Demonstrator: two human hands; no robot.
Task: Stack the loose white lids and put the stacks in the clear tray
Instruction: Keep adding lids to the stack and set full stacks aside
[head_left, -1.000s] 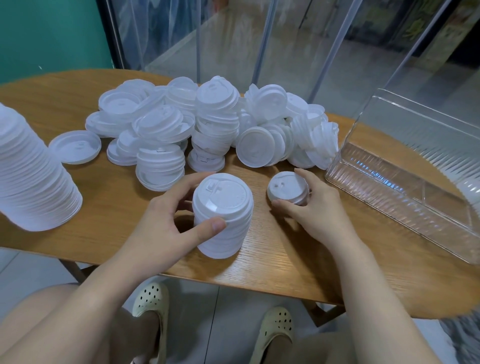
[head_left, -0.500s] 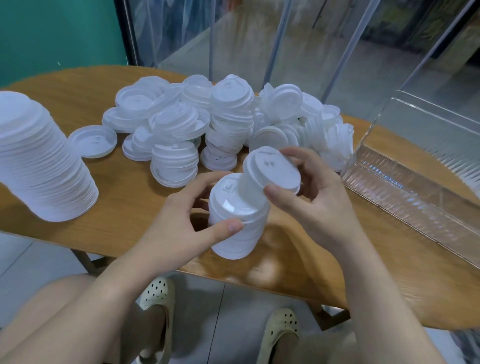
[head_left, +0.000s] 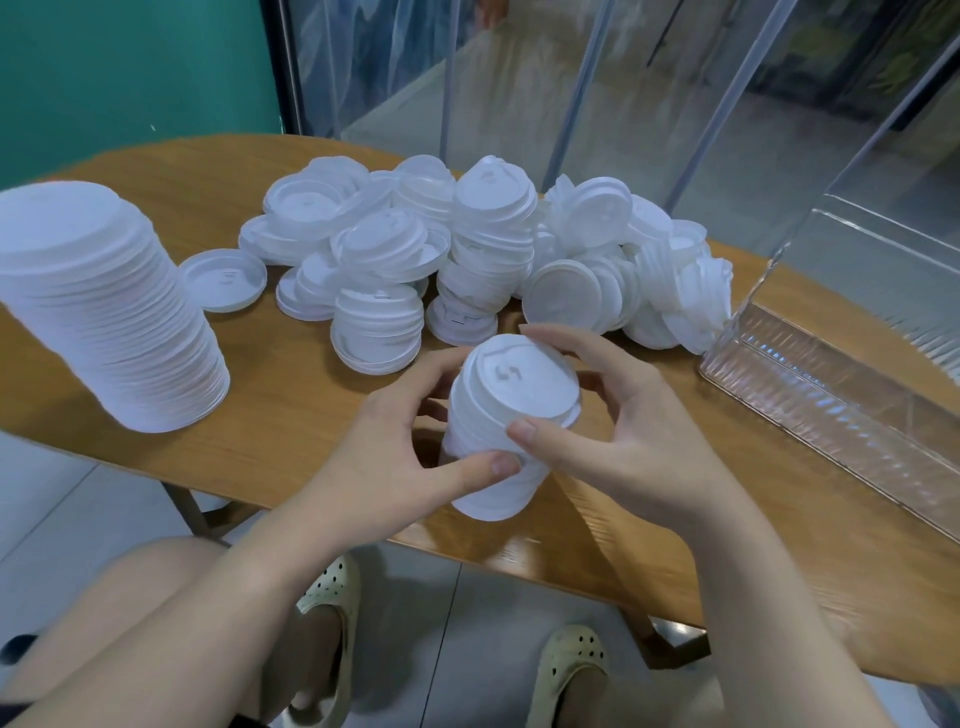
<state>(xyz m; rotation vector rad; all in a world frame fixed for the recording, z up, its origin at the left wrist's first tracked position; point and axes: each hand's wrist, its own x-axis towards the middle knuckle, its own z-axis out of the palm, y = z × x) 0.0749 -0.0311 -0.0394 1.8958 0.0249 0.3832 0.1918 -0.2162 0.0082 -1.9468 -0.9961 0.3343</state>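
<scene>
Now, stack (head_left: 501, 431): upright, tops up, leaning slightly right.
Grip: left hand (head_left: 384, 467) and right hand (head_left: 618, 431) both hold it.
Counter (head_left: 291, 395): wooden; teal wall, glass behind.

At the centre of the frame we see a short stack of lids (head_left: 506, 431) standing on the counter (head_left: 291, 395), with the left hand (head_left: 410, 462) on its left side and the right hand (head_left: 618, 431) on its right. Behind it, at upper centre, lies the loose pile of lids (head_left: 483, 249). A tall stack (head_left: 109, 312) stands at far left. The tray (head_left: 831, 395) sits at right, just beside the pile.
</scene>
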